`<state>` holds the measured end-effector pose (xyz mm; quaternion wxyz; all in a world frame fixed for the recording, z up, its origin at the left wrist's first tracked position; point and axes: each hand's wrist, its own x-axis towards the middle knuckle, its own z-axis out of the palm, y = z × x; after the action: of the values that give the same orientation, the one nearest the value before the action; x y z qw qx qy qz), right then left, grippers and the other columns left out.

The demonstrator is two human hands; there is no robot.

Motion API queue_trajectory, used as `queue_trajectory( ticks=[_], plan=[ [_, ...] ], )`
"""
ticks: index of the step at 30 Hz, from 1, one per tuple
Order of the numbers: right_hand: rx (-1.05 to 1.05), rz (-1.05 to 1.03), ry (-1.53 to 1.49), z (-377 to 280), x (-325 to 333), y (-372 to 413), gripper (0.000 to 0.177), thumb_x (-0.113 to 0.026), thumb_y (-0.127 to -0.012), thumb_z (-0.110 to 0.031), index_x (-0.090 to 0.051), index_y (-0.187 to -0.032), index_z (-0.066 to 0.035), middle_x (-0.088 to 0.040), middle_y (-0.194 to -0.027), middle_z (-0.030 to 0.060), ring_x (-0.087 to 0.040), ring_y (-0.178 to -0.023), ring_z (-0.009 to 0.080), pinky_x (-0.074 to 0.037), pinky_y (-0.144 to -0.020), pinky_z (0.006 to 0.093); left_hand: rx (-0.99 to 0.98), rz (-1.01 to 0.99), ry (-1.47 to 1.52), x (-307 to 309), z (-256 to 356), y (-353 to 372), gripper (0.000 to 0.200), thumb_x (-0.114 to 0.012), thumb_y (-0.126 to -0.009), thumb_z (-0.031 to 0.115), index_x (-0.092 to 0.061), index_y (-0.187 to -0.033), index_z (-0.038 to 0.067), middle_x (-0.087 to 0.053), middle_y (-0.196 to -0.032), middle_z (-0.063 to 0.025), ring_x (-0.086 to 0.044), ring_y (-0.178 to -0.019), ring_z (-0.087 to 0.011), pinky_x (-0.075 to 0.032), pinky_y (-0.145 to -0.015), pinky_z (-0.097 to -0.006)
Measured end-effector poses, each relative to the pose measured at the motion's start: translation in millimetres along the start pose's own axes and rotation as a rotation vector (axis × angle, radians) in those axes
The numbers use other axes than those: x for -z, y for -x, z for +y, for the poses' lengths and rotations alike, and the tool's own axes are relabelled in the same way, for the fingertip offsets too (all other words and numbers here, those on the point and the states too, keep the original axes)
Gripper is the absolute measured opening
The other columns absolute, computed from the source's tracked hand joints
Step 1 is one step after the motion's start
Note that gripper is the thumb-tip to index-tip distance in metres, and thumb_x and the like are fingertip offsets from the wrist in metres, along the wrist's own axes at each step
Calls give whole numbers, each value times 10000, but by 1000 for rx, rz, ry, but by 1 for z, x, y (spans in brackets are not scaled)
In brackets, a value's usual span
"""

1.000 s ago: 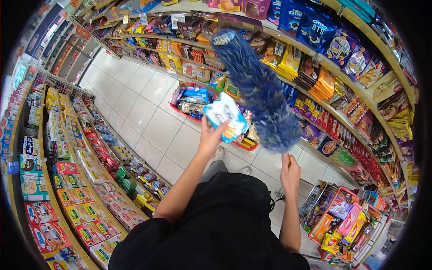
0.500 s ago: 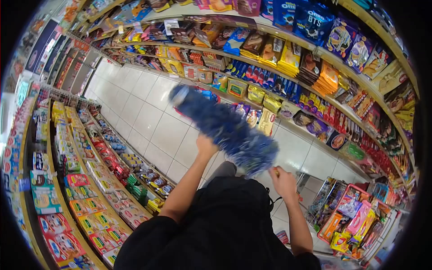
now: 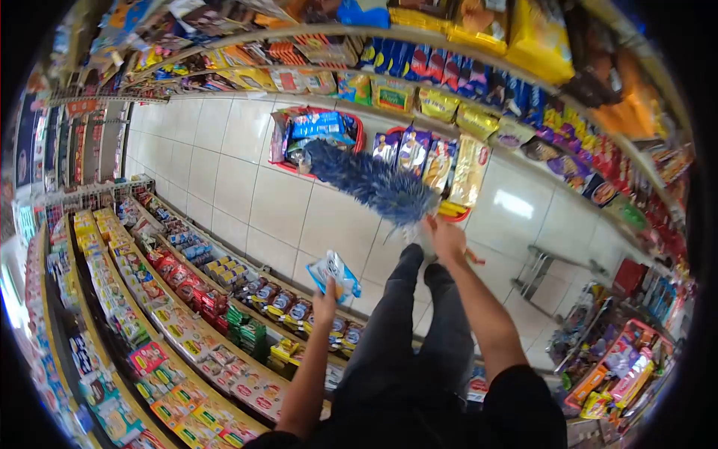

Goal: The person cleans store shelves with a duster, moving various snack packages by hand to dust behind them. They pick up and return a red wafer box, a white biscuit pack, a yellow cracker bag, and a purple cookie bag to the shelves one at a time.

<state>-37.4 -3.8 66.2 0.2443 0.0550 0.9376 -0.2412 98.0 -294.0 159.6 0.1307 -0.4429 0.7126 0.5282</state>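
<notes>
My left hand (image 3: 326, 301) is closed on a small blue and white packet (image 3: 334, 275), held over the floor near the left shelf. The fingers of my right hand (image 3: 447, 239) are wrapped round the handle end of a fluffy blue duster (image 3: 374, 183). The duster points up and left, its tip beside a red basket (image 3: 359, 142) that holds blue packets. Purple and cream snack packs (image 3: 413, 152) lie in another red container just beyond the duster.
Stocked shelves (image 3: 449, 45) curve along the top and right. Low shelves of boxes and packets (image 3: 198, 329) run down the left. At the lower right stands a red-rimmed basket (image 3: 636, 325) with snack packs, near a grey metal frame (image 3: 535, 273). Floor tiles (image 3: 273, 202) lie between.
My left hand has come down and now holds the packet. The duster is lower and in clearer view, still in my right hand. The view has tilted down, showing my legs and the floor baskets.
</notes>
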Motion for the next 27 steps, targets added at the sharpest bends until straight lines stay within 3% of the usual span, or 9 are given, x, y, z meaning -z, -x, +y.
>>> queue_trajectory(
  ticks=[6, 11, 15, 16, 18, 20, 22, 24, 27],
  plan=[
    [205, 236, 19, 21, -81, -117, 348, -565, -828, -424, -586, -933, -93, -625, -768, 144, -629, -741, 313, -498, -636, 428, 403, -28, -331, 2, 6, 15, 677, -446, -894, 545, -495, -1155, -78, -541, -1080, -135, -518, -957, -202, -433, -816, -317],
    [155, 741, 295, 2, -70, -127, 369, -617, -796, -307, -551, -1046, -44, -590, -934, 186, -601, -847, 334, -479, -763, 411, 269, -173, -347, 7, 13, -2, 615, -432, -921, 480, -468, -1164, -83, -552, -1047, -140, -539, -956, -212, -458, -811, -329],
    [20, -292, -620, -29, -43, -84, 475, -449, -904, -462, -522, -1036, -12, -547, -864, 142, -536, -797, 283, -440, -709, 406, 261, -237, 19, -38, 84, -11, 579, -461, -921, 444, -449, -1208, -59, -564, -1075, -107, -552, -975, -186, -466, -832, -304],
    [54, -163, -991, -55, -4, -43, 427, -419, -919, -431, -534, -971, -23, -504, -816, 62, -502, -753, 217, -422, -668, 370, 208, -291, 39, -47, 93, -15, 581, -465, -921, 443, -446, -1213, -59, -561, -1083, -100, -551, -977, -182, -458, -844, -304],
    [245, -229, -1084, -64, 33, 1, 380, -491, -894, -418, -514, -1005, -55, -499, -850, 34, -484, -762, 144, -420, -667, 297, 83, -430, 84, -74, 122, -12, 583, -473, -920, 440, -440, -1222, -58, -556, -1098, -86, -548, -982, -175, -442, -868, -303],
    [-95, -280, -1025, -77, 103, 53, 519, -613, -845, -384, -469, -1209, -43, -549, -944, 71, -497, -790, 129, -431, -673, 268, 54, -627, 187, -94, 153, -1, 541, -444, -943, 400, -403, -1258, -38, -530, -1181, -98, -528, -1065, -191, -403, -948, -338],
    [-35, -75, -1222, -75, 161, 84, 606, -682, -816, -281, -402, -1288, -23, -563, -1074, 97, -542, -940, 162, -454, -805, 291, 70, -875, 303, -118, 187, 23, 487, -461, -948, 313, -369, -1288, -24, -508, -1220, -103, -514, -1100, -200, -402, -963, -348],
    [178, 115, -1105, -48, 212, 106, 706, -744, -761, -257, -364, -1310, -24, -568, -1109, 118, -548, -1010, 197, -449, -860, 325, 62, -1011, 242, -138, 234, 51, 463, -525, -927, 203, -347, -1314, 21, -489, -1246, -89, -505, -1112, -199, -409, -962, -365],
    [153, 281, -803, -33, 321, 172, 763, -769, -712, -295, -373, -1299, -12, -567, -1126, 162, -566, -996, 223, -450, -871, 332, -70, -1263, 68, -171, 288, 106, 476, -580, -892, 171, -372, -1308, 68, -533, -1183, -55, -532, -1058, -181, -436, -899, -347]
  ],
)
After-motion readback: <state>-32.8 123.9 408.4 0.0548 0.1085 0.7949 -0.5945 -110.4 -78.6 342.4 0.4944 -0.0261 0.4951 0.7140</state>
